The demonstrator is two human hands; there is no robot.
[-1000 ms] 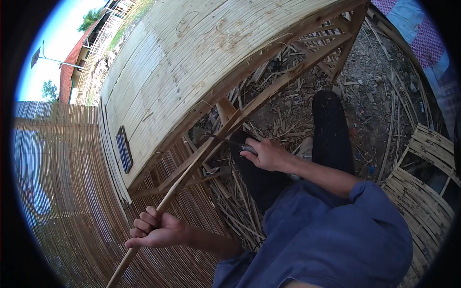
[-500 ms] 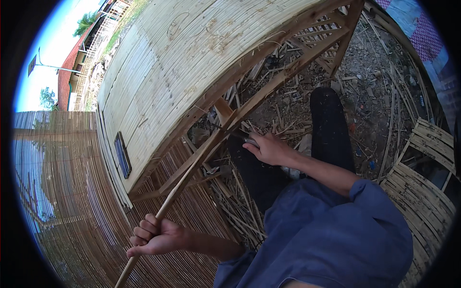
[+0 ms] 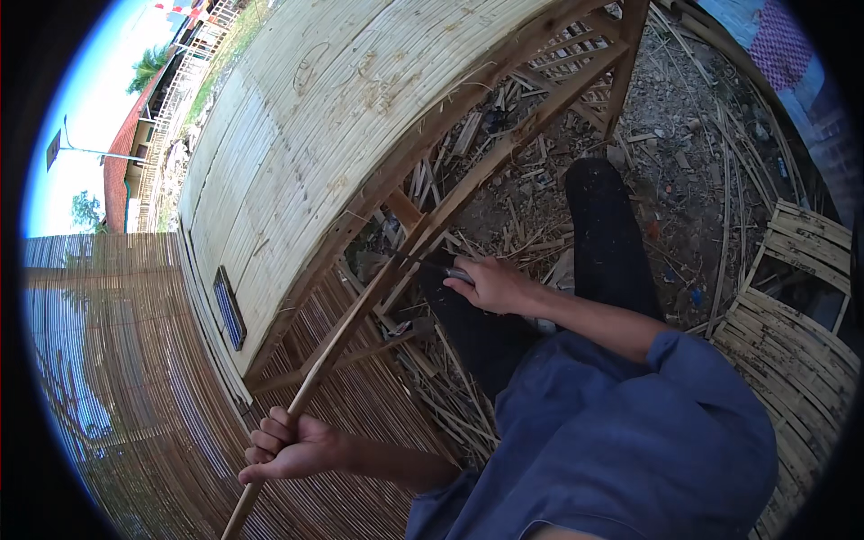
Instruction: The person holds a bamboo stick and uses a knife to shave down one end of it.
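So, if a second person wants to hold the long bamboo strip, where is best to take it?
Probably the bare stretch of the bamboo strip between the left hand and the knife in the right hand, well below the blade. Come from the person's left side; the slanted strip lies open there.

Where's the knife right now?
In the head view, the knife is in the right hand, centre frame, its blade against the bamboo strip held by the left hand.

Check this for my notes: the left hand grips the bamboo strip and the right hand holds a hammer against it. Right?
Not quite. The head view shows the right hand holding a knife, not a hammer, against the bamboo strip. The left hand does grip the strip.
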